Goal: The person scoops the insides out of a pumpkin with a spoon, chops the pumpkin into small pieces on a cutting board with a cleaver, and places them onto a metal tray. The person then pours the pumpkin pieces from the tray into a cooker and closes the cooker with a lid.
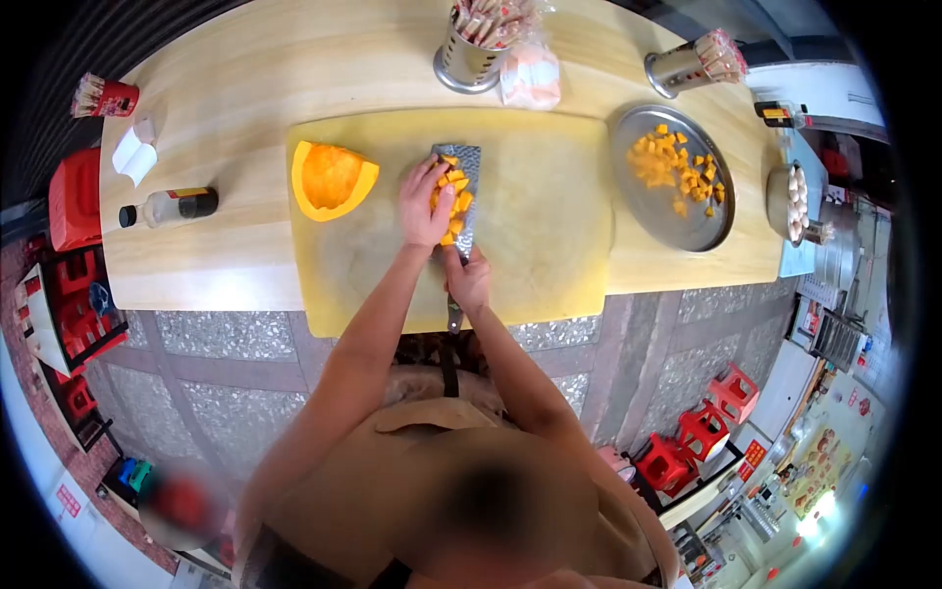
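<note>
Pumpkin cubes [463, 201] on a cleaver [471, 167]
Right hand [469, 279] grips the handle [454, 319]; left hand [424, 208] holds the cubes against the blade.

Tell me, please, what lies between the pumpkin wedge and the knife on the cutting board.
The head view shows a bare strip of the cutting board, then the left hand, beside pumpkin cubes that lie on the knife.

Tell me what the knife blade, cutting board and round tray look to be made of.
Knife blade: likely steel, dimpled with a grey sheen. Cutting board: probably plastic, dull yellow without visible grain. Round tray: apparently metal, grey and softly reflective.
</note>
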Tool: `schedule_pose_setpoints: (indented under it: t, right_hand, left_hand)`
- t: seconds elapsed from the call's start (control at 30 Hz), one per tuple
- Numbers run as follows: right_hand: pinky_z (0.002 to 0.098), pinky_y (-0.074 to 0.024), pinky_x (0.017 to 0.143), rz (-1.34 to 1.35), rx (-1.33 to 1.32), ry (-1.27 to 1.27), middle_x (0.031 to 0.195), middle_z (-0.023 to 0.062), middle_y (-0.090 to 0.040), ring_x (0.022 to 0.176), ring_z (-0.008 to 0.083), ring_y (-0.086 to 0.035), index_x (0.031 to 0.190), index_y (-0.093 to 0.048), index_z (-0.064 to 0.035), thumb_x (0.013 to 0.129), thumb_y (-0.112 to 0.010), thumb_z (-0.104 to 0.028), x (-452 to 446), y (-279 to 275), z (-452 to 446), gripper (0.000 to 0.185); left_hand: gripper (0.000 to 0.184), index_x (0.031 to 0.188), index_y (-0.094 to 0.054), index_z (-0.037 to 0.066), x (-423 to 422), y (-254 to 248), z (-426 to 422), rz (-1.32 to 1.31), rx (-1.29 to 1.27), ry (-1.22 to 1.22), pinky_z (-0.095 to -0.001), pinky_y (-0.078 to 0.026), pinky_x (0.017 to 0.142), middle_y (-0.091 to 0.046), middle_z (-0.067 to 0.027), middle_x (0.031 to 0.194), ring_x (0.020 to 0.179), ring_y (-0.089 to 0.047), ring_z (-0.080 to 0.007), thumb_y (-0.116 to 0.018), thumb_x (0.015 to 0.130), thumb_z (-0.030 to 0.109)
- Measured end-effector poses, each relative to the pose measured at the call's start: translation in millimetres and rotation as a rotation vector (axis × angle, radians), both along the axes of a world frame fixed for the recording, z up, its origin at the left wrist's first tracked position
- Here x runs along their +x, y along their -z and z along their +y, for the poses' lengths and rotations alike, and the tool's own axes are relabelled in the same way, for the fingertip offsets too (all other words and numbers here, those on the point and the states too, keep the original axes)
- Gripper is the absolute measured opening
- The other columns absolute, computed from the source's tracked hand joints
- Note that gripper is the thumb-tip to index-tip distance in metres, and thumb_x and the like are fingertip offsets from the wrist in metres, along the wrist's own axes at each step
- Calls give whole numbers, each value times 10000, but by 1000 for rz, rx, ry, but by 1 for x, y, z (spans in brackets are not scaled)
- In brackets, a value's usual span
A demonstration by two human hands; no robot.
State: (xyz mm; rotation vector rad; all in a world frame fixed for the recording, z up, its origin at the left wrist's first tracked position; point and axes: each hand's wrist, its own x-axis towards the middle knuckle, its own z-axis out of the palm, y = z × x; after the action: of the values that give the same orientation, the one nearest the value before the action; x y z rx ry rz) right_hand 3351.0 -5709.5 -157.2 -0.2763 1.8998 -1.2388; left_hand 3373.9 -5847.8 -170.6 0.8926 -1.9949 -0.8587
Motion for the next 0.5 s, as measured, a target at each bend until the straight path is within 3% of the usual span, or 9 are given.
schedule_pose_setpoints:
  t: [0.07, 0.23, 0.43, 0.5]
  right_hand:
    - [264, -391, 361, -56, -12, 50, 547, -2, -521, 400, 83, -485, 860, -576, -24, 866, -578, -190, 1, -7, 3, 165]
    - [238, -360, 340, -138, -113, 72, 518, -11, -485, 372, 74, -446, 805, -556, -28, 882, -557, -141, -46, -32, 25, 137]
    - [219, -371, 383, -35, -139, 268, 584, -17, -518, 432, 45, -443, 942, -584, -50, 883, -583, -186, -165, -92, 77, 148]
    - [232, -392, 408, 27, -90, 319, 597, 0, -530, 456, 59, -461, 921, -565, -36, 881, -572, -175, -212, -109, 97, 145]
  left_hand:
    - [292, 1055, -594, -6, -6, -4, 10, 132, 157, -39, -418, -404, 918, -562, -217, 1131, 1029, -530, -370, -519, 847, 186]
    - [284, 1063, -596, -8, -56, -25, 32, 186, 169, -44, -407, -403, 920, -565, -208, 1133, 1033, -534, -358, -496, 869, 175]
    - [268, 1072, -590, 20, -198, -90, 83, 295, 131, 139, -412, -372, 950, -567, -174, 1133, 1074, -508, -344, -489, 876, 173]
    - [269, 1078, -590, 36, -252, -100, 102, 366, 256, 220, -409, -361, 957, -557, -162, 1159, 1090, -501, -341, -497, 885, 199]
